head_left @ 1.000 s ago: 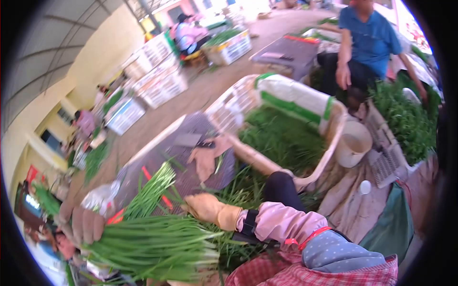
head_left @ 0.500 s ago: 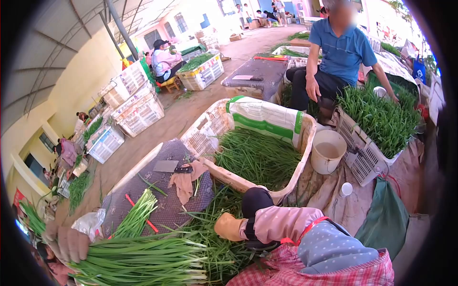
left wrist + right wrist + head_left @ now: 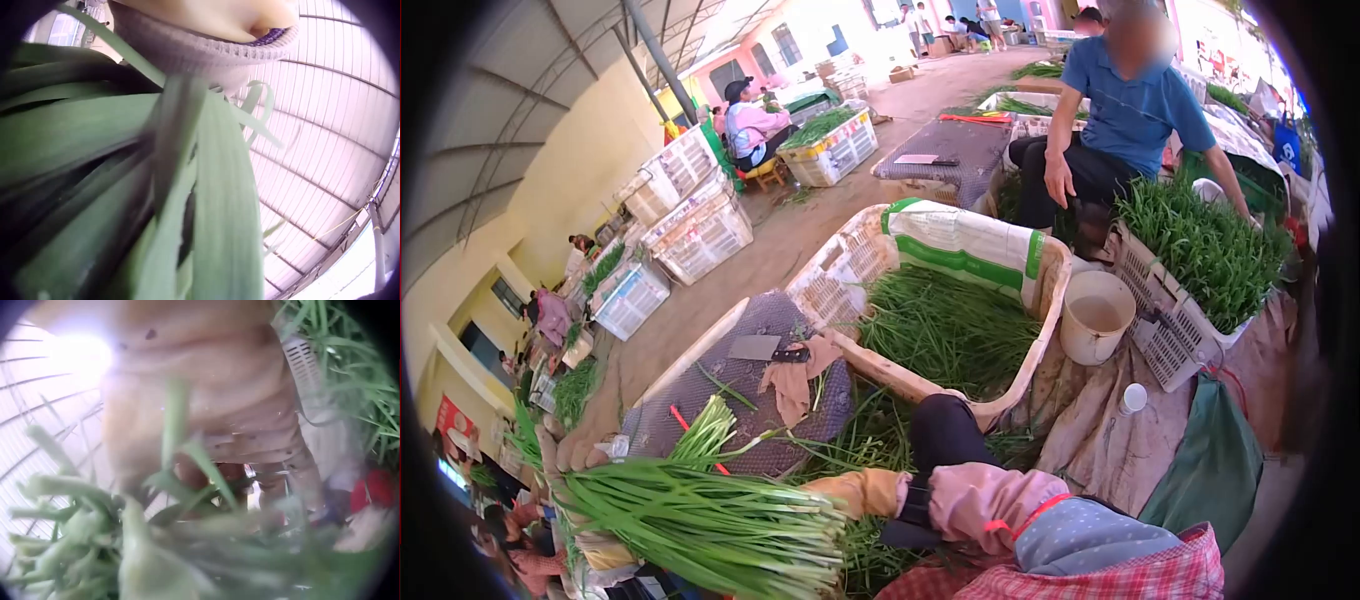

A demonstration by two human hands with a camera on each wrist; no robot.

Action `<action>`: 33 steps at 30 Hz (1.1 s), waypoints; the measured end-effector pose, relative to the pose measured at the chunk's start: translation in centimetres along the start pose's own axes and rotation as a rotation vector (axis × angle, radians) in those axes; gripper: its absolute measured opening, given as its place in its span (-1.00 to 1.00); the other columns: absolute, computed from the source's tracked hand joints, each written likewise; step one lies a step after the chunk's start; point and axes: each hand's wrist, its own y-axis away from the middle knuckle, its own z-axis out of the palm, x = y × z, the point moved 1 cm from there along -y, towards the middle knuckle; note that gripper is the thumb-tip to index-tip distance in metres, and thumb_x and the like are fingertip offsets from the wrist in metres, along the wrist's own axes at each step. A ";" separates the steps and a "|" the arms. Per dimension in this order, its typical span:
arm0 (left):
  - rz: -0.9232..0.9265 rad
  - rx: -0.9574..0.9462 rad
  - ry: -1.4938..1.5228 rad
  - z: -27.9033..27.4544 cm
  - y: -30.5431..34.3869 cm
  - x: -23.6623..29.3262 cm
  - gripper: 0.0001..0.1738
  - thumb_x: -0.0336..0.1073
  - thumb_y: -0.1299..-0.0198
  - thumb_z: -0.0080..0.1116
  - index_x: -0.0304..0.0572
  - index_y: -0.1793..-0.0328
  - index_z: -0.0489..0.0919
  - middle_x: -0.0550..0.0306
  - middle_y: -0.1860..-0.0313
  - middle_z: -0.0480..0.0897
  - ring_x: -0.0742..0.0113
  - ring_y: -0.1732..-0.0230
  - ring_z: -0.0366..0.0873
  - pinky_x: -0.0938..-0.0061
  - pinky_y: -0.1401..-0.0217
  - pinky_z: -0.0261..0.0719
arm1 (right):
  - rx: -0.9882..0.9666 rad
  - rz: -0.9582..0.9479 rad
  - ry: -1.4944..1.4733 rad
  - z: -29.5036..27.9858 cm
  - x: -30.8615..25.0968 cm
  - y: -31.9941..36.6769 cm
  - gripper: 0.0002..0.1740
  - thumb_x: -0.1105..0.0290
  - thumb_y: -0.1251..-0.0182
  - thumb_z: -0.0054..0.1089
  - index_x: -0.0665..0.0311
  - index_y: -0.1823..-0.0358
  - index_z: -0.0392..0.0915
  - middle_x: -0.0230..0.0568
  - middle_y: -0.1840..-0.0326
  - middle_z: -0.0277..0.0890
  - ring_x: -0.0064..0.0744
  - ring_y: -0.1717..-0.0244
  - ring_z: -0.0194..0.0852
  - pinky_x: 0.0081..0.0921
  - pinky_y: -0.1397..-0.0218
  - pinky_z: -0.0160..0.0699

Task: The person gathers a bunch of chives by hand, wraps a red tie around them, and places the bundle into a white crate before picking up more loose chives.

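A large bunch of garlic chives (image 3: 700, 520) lies sideways low in the head view, its leaves to the left and pale stem ends to the right. My gloved left hand (image 3: 582, 455) grips it at the leafy end; broad leaves (image 3: 228, 206) and the knitted glove cuff (image 3: 169, 50) fill the left wrist view. At the stem ends is my right hand (image 3: 862, 490), in a tan glove, its fingers hidden behind the bunch. In the right wrist view its glove (image 3: 200, 400) curls over thin stalks beside cut stem ends (image 3: 69, 531).
Behind the bunch, a padded mat (image 3: 665, 385) bears a smaller chive bundle (image 3: 708, 428), red ties (image 3: 682, 418), a knife (image 3: 757, 347) and a pinkish cloth (image 3: 793, 388). A white crate (image 3: 1055, 300), a bucket (image 3: 1097, 318) and a seated person (image 3: 1135, 110) are beyond. Loose chives (image 3: 880, 410) lie around.
The right hand drew back from the bunch, then came left to its stem ends. The left hand and the leafy end rose slightly. The head view swung, then steadied.
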 end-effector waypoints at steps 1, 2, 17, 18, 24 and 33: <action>0.007 0.009 0.003 -0.6 0.5 0.0 -0.56 -0.07 -0.56 -0.28 -0.18 -0.29 0.45 0.49 0.64 0.07 0.65 0.65 0.04 0.65 0.53 0.10 | 0.097 0.014 -0.248 1.8 -1.4 -0.1 -0.41 0.29 -0.52 -0.02 0.15 -0.53 0.11 -0.19 -0.46 0.23 -0.39 -0.33 0.31 -0.33 -0.37 0.33; 0.038 0.069 -0.028 -1.1 0.7 -0.2 -0.56 -0.07 -0.55 -0.26 -0.17 -0.28 0.46 0.49 0.64 0.09 0.64 0.65 0.05 0.65 0.52 0.12 | 0.199 0.027 -0.491 3.0 -2.5 -0.2 -0.39 0.25 -0.53 -0.02 0.12 -0.54 0.09 -0.23 -0.47 0.22 -0.41 -0.32 0.32 -0.32 -0.36 0.36; 0.196 0.790 -0.330 -2.0 2.2 2.3 -0.65 -0.02 -0.45 -0.05 0.01 -0.18 0.48 0.41 0.43 0.44 0.59 0.48 0.36 0.59 0.49 0.40 | 0.374 0.519 -0.469 7.4 -6.0 -0.6 -0.29 0.18 -0.20 0.41 0.38 -0.29 0.35 -0.19 -0.05 0.53 -0.43 0.08 0.53 -0.42 0.10 0.60; 0.196 0.784 -0.344 -2.2 2.3 2.5 -0.64 -0.03 -0.45 -0.05 0.00 -0.21 0.46 0.40 0.39 0.44 0.58 0.44 0.37 0.58 0.45 0.41 | 0.355 0.587 -0.581 8.1 -7.1 -1.0 -0.34 0.22 -0.20 0.42 0.38 -0.26 0.38 -0.23 0.03 0.56 -0.45 0.14 0.54 -0.44 0.20 0.60; 0.205 0.694 -0.451 -3.1 1.1 6.3 -0.55 -0.08 -0.45 -0.05 -0.03 -0.37 0.35 0.34 0.18 0.49 0.54 0.20 0.43 0.57 0.19 0.48 | 0.434 0.774 -0.170 9.8 -8.0 -2.7 -0.45 -0.05 -0.36 0.21 0.26 -0.13 0.52 -0.34 0.28 0.60 -0.67 0.50 0.31 -0.59 0.49 0.29; 0.226 0.346 -0.493 -7.1 1.5 11.1 -0.39 -0.17 -0.44 -0.06 -0.16 -0.55 0.19 0.29 0.15 0.41 0.47 0.07 0.38 0.57 -0.10 0.41 | 0.052 1.352 1.139 9.9 -10.5 0.0 -0.18 0.06 -0.27 0.26 0.27 -0.45 0.14 0.09 -0.03 0.56 0.16 0.07 0.60 -0.08 0.05 0.56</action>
